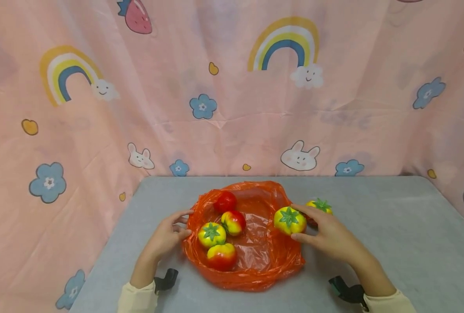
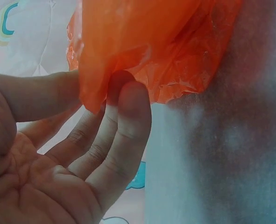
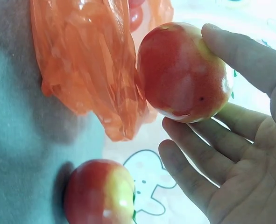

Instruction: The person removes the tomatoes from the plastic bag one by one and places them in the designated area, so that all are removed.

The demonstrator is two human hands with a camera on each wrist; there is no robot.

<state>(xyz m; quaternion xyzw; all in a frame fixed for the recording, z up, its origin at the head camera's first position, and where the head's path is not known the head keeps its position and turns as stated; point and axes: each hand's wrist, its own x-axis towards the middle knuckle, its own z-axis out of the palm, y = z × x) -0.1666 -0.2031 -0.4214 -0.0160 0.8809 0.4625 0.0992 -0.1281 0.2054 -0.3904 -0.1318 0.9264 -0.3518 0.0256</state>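
Observation:
An orange plastic bag (image 1: 251,280) stands wide open on the table, its rim rolled outward. Inside lie several red-and-yellow tomatoes, one with its green star-shaped top up (image 1: 211,234). My left hand (image 1: 164,237) pinches the bag's left edge between thumb and fingers; the left wrist view shows the film (image 2: 123,42) between them. At the bag's right rim, my right hand (image 1: 329,232) holds a tomato (image 1: 290,221) by the thumb and fingertips, its green top up. In the right wrist view, this tomato (image 3: 184,70) overlaps the bag's side.
Another tomato (image 1: 321,206) sits on the grey table (image 1: 388,234) just outside the bag, partly behind my right hand. A pink printed curtain (image 1: 232,95) hangs along the table's back edge. Dark wrist-worn devices (image 1: 347,290) show at both sleeves.

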